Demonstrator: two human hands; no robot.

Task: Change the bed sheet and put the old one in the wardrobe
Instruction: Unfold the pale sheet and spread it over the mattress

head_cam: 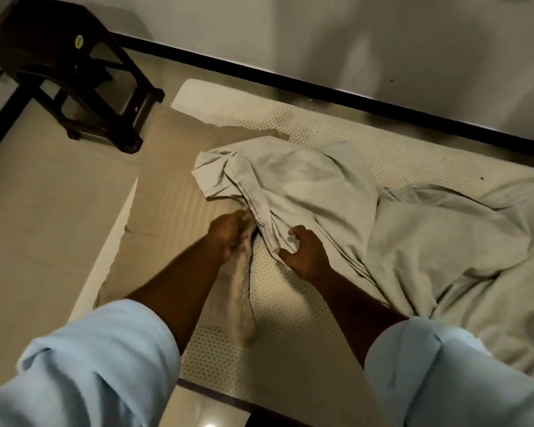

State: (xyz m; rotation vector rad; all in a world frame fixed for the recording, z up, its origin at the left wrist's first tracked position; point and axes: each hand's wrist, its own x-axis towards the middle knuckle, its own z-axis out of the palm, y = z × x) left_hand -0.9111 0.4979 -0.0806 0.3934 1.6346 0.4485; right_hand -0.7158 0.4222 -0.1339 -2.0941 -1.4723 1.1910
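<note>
My left hand (228, 232) gripped a bunched strip of cloth (244, 291) that trailed over the honeycomb-patterned mattress (290, 318). My right hand (302, 254), just beside it, pinched a fold of the crumpled grey sheet (321, 186), which lay heaped across the mattress's middle and right. A tan striped sheet (173, 180) lay flat on the left, partly under the grey one, and the dark stool (68, 66) on the floor beyond carried a round yellow sticker (80, 41), its writing too small to read.
</note>
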